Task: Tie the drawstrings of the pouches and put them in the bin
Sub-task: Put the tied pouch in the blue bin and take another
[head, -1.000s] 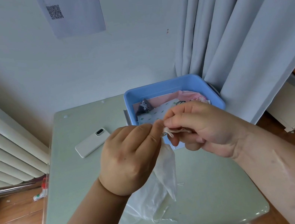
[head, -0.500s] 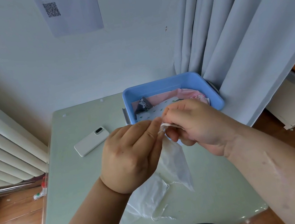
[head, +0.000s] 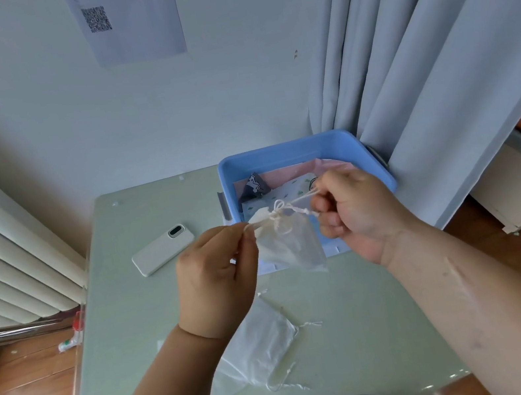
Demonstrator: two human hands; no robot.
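Since the earlier frame the hands have been drawn apart, and the drawstring (head: 275,217) is now pulled taut between them. One end is pinched in the grip of the left hand (head: 218,274), the other in that of the right hand (head: 355,208). A sheer white pouch (head: 291,249) is hung below the knot, just before the blue bin (head: 296,149), above the table (head: 129,290).
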